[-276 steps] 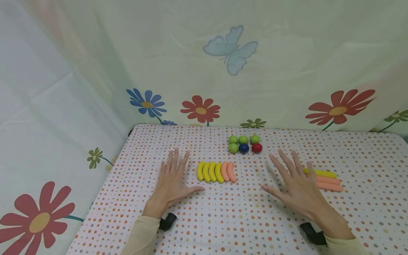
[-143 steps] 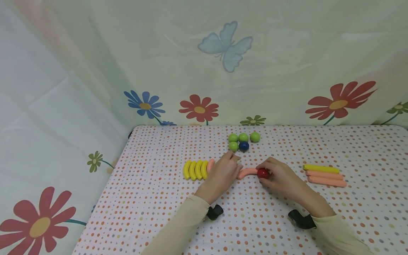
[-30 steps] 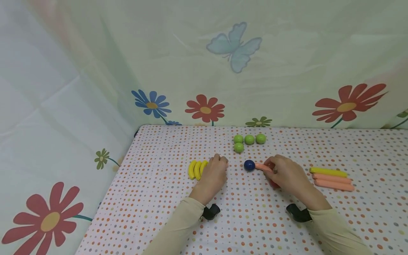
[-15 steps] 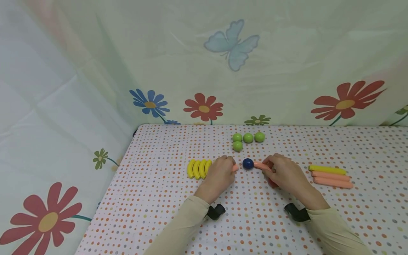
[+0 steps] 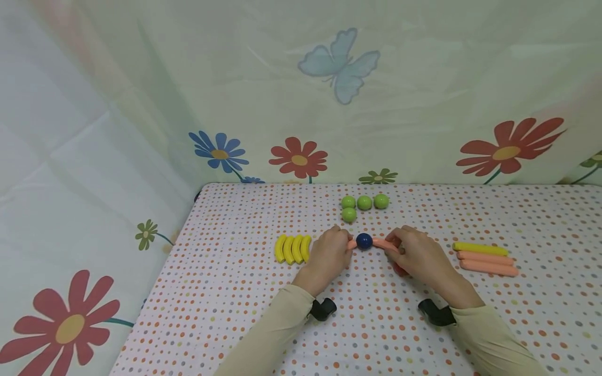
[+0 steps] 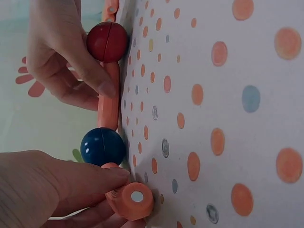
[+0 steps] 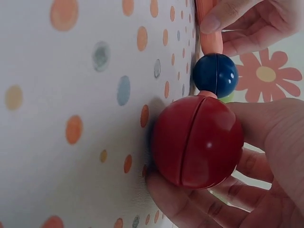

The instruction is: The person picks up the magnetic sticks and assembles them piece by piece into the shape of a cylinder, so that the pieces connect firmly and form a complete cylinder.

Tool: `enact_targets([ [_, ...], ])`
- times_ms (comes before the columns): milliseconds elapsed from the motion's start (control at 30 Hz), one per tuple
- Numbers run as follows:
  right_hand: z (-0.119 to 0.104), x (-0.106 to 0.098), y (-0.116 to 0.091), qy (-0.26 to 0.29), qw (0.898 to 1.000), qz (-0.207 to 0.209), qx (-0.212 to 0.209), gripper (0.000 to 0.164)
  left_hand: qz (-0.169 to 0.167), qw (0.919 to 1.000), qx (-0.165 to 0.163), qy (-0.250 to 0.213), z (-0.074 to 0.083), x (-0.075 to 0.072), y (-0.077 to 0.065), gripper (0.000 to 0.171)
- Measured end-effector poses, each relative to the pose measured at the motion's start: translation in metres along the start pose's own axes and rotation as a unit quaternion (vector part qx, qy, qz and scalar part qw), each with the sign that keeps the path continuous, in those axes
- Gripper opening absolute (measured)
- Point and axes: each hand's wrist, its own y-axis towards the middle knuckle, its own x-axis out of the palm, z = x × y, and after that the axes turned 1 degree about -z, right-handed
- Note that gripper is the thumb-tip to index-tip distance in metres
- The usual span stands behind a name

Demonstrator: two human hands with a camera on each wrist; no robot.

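In the head view my left hand point(image 5: 327, 256) pinches a curved salmon magnetic rod point(image 5: 351, 244); a silver magnet shows on its near end in the left wrist view. The rod's other end meets a dark blue ball point(image 5: 364, 241). On the ball's right side sits a second curved salmon rod point(image 5: 383, 243), which my right hand point(image 5: 420, 254) grips between thumb and fingers. A red ball point(image 7: 197, 142) is at that rod's near end, beside the right hand's fingers and mostly covered by them in the head view. The chain lies close over the dotted cloth.
Several yellow curved rods point(image 5: 292, 249) lie in a row left of the left hand. Several green balls point(image 5: 364, 202) sit farther back. One yellow straight rod point(image 5: 479, 249) and two salmon straight rods point(image 5: 488, 267) lie to the right. A printed curtain point(image 5: 404, 104) rises behind the table.
Earlier, the red and blue balls left the group and joined a salmon rod. Over the last second, my left hand brought the other curved salmon rod rightward from the row to the blue ball.
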Motion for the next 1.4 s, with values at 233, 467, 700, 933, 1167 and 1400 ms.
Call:
enact_targets([
  [233, -0.005, 0.001, 0.004, 0.012, 0.999, -0.002, -0.036, 0.024, 0.004, 0.9999, -0.006, 0.011, -0.003, 0.001, 0.001, 0.021],
  [467, -0.016, 0.004, 0.018, 0.014, 0.992, -0.018, -0.125, 0.036, -0.005, 0.9999, -0.008, 0.011, -0.003, 0.001, 0.002, 0.018],
  [700, -0.017, 0.012, 0.025, 0.019, 0.991, -0.013, -0.132, 0.035, -0.009, 0.9998, -0.004, 0.016, -0.002, 0.001, 0.002, 0.016],
  [933, -0.013, 0.013, 0.02, 0.074, 0.989, -0.003, -0.126, 0.032, -0.008, 0.9997, -0.004, 0.023, -0.001, 0.0, 0.002, 0.017],
  [1167, -0.01, 0.013, 0.017, 0.056, 0.993, 0.002, -0.1, 0.042, -0.005, 0.9996, -0.004, 0.026, 0.0, 0.0, 0.003, 0.015],
  [1400, -0.002, 0.004, 0.003, 0.057, 0.996, 0.006, -0.062, 0.029, -0.001, 0.9992, -0.006, 0.04, 0.0, 0.0, 0.003, 0.016],
])
